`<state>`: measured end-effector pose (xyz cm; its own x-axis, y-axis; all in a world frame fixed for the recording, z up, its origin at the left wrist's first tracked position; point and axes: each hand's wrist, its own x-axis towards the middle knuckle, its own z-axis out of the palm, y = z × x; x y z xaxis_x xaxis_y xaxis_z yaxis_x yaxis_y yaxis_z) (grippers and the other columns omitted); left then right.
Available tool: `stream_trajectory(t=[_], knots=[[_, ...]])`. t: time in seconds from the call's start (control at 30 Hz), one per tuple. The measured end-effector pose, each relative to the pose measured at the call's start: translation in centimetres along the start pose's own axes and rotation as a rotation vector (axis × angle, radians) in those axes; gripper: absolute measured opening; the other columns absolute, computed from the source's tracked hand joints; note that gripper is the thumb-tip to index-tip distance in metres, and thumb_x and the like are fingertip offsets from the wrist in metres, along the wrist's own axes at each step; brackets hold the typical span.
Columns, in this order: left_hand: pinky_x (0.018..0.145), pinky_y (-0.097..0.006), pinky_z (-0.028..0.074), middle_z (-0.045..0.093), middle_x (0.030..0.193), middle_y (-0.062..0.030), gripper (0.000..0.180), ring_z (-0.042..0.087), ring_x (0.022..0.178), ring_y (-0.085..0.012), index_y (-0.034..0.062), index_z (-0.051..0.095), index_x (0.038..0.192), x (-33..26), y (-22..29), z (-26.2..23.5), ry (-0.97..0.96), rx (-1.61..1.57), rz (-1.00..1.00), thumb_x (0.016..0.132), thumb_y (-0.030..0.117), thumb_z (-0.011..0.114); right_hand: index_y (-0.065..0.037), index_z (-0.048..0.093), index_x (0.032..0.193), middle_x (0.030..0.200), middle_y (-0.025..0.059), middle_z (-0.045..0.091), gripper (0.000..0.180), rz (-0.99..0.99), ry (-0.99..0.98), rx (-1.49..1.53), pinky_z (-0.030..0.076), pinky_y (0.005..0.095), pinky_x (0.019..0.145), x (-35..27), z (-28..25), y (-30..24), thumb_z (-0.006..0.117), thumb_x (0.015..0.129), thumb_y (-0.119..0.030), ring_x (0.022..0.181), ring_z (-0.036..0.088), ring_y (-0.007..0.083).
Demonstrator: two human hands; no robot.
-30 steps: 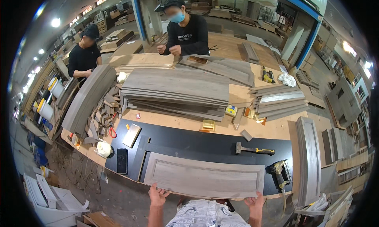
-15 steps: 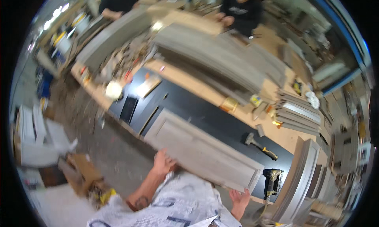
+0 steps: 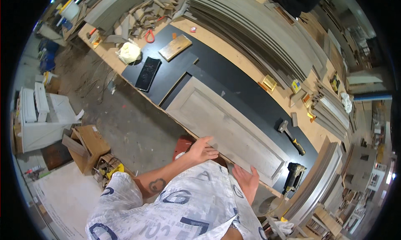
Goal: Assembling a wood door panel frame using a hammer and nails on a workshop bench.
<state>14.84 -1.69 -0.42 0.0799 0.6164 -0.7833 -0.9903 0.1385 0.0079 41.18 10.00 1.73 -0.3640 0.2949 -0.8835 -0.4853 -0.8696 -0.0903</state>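
One grey panel door (image 3: 227, 129), one hammer (image 3: 291, 137), one nail gun (image 3: 294, 177), two hands (image 3: 201, 150).

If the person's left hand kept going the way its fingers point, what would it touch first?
Most likely the near edge of the grey wooden cabinet door panel lying on the black-topped workbench. The left hand is open, fingers aimed at it, though depth is unclear.

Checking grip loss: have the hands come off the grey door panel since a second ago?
Yes. Both hands, left and right, pulled back from the panel edge they gripped; they are open now, just short of it.
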Motion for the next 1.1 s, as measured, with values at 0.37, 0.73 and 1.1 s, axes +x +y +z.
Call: stream_trajectory(t=[0.37,0.73,1.1], knots=[[0.073,-0.046,0.053,0.059,0.100,-0.0143,0.040,0.063,0.094,-0.0308,-0.0008,0.047,0.122,-6.1,11.5,-2.3,0.269,0.013,0.246,0.097,0.030,0.053,0.017,0.009,0.146,0.143,0.0338,0.037,0.082,-0.239,0.049,0.157,0.037,0.0521,0.109,0.5,-5.4,-3.8,0.055,0.095,-0.026,0.135,0.039,0.0445],[0.090,-0.048,0.047,0.063,0.104,-0.0353,0.061,0.059,0.101,-0.0499,-0.0135,0.057,0.115,3.2,20.4,-4.7,0.799,1.638,1.140,0.089,0.041,0.064,0.005,0.062,0.108,0.110,0.0324,0.060,0.043,-1.071,1.032,-1.597,0.048,0.0513,0.092,2.3,-5.6,-13.4,0.069,0.083,-0.030,0.103,0.058,0.0481],[0.079,-0.044,0.045,0.066,0.089,-0.0261,0.043,0.061,0.084,-0.0372,-0.0121,0.064,0.094,9.4,28.7,1.7,0.646,1.509,1.039,0.087,0.031,0.065,0.001,0.069,0.110,0.096,0.0245,0.070,0.042,-1.163,0.903,-1.283,0.051,0.0430,0.084,5.3,-3.3,-20.1,0.071,0.082,-0.030,0.097,0.068,0.0366]])
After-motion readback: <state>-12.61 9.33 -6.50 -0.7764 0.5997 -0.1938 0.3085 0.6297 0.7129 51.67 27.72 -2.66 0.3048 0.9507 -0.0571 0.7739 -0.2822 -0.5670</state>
